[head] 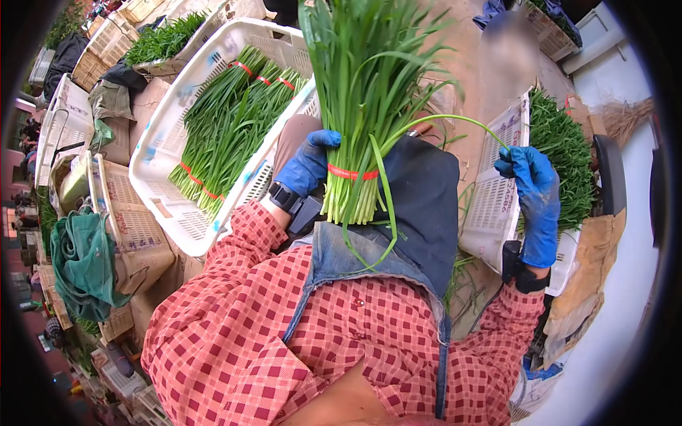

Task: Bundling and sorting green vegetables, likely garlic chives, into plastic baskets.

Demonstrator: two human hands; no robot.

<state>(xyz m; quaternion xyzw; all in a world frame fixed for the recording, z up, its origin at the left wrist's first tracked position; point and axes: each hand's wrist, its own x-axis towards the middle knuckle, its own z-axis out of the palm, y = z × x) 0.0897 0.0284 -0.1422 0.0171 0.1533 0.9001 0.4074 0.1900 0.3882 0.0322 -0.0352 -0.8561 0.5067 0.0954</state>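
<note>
My left hand (pixel 306 162), in a blue glove, holds a bunch of long green garlic chives (pixel 354 112) upright over my lap. A red band (pixel 351 172) circles the pale stems near their cut ends. One loose leaf hangs bent in front of the band. To the right, my right hand (pixel 533 183), also in a blue glove, pinches the tip of a single long stalk (pixel 458 118) that arches out from the bunch. Dark cloth and a denim apron (pixel 341 250) lie beneath the bunch.
At my left, a white plastic crate (pixel 160 165) holds several red-banded bunches (pixel 229 128). Another white crate (pixel 490 213) with loose greens (pixel 559 160) stands at my right. A blurred person (pixel 509 58) is ahead on the right. Green netting (pixel 82 261) hangs on a crate at far left.
</note>
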